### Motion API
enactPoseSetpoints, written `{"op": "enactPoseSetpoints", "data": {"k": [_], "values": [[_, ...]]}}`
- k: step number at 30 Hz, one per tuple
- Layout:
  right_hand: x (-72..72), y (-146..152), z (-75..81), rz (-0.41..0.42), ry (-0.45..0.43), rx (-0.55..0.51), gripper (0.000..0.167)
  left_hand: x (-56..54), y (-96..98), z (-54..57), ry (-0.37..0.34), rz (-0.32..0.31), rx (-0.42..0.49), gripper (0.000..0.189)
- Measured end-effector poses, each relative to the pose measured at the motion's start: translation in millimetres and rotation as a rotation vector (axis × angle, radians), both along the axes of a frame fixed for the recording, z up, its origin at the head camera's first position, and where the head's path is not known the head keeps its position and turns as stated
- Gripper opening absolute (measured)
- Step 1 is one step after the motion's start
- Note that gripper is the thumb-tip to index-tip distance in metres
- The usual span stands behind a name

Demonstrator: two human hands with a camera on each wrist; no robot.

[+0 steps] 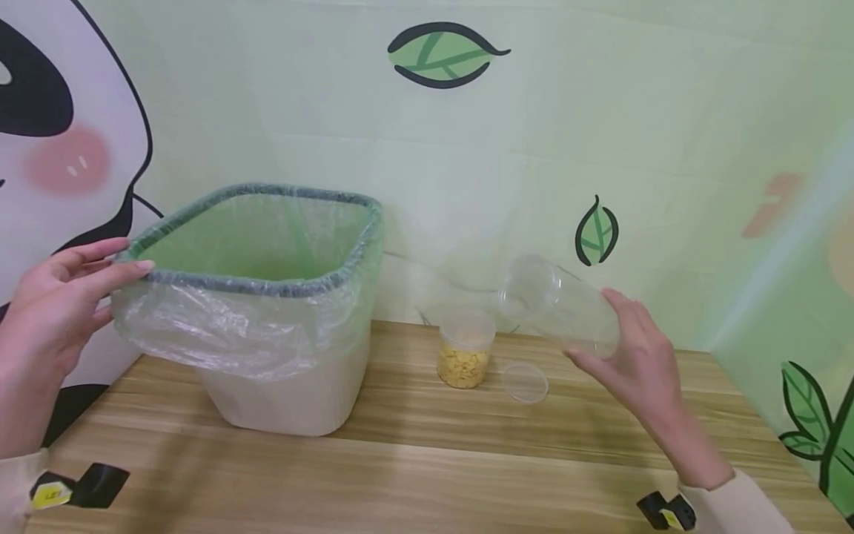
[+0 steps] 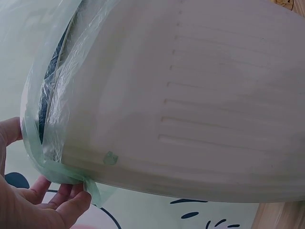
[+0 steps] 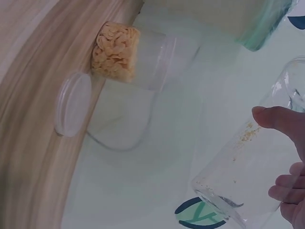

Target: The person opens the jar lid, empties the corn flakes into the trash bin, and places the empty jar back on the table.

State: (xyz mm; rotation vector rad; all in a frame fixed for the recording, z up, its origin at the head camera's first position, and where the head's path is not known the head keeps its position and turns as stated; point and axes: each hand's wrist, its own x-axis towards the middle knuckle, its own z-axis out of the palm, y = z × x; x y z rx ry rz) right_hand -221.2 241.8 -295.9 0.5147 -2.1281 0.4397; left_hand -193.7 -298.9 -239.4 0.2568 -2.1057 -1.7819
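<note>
Fingers (image 1: 603, 326) round clear, seemingly plastic cup (image 1: 557, 302)

The bin (image 1: 293, 386) was white, lined with a clear greenish bag (image 1: 233, 326) folded over its grey rim, and stood tilted on the table, its open mouth leaning toward the left hand (image 1: 50, 311), whose fingers rested on the rim's left corner. The cup (image 1: 557, 304) was clear plastic, tipped nearly on its side in the right hand (image 1: 634, 356), mouth toward the bin, with a few yellow crumbs clinging inside.
</note>
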Motion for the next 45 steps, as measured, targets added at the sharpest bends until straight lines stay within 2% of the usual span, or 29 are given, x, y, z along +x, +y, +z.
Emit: {"op": "enactPoseSetpoints", "data": {"k": [7, 17, 18, 27, 33, 36, 41, 42, 44, 45], "values": [[0.0, 7.5, -12.9, -0.010, -0.085, -0.069, 0.084, 0.0, -0.6, -0.1, 0.014, -0.012, 0.006, 0.041], [-0.4, 12.2, -27.0, -0.058, -0.215, -0.187, 0.084, 0.9, 1.2, -0.4, -0.025, 0.017, -0.101, 0.044], [-0.5, 12.8, -28.5, -0.059, -0.231, -0.199, 0.084, 0.8, 1.2, -0.2, -0.022, 0.015, -0.091, 0.045], [-4.0, 21.5, -40.9, -0.092, -0.460, -0.360, 0.086, 0.9, 0.9, 0.4, 0.001, -0.008, -0.003, 0.043], [-8.5, 29.0, -47.8, -0.119, -0.593, -0.486, 0.092, 0.6, 1.2, 0.3, -0.011, 0.005, -0.031, 0.043], [-22.4, 42.1, -65.7, -0.123, -0.615, -0.532, 0.096, 0.8, 0.7, -0.2, -0.013, 0.007, -0.038, 0.042], [-71.4, 87.0, -131.1, -0.124, -0.571, -0.548, 0.100, 0.2, -0.5, -0.4, 0.009, -0.010, 0.017, 0.037], [-78.3, 92.9, -140.4, -0.125, -0.562, -0.550, 0.099, 0.1, -0.7, -0.5, 0.013, -0.014, 0.032, 0.037], [-80.1, 93.7, -142.5, -0.118, -0.577, -0.565, 0.098, 0.2, -0.7, -0.6, 0.012, -0.013, 0.031, 0.036], [-75.8, 89.1, -137.2, -0.111, -0.591, -0.584, 0.097, 0.2, -0.7, -0.5, 0.012, -0.013, 0.033, 0.036]]}}
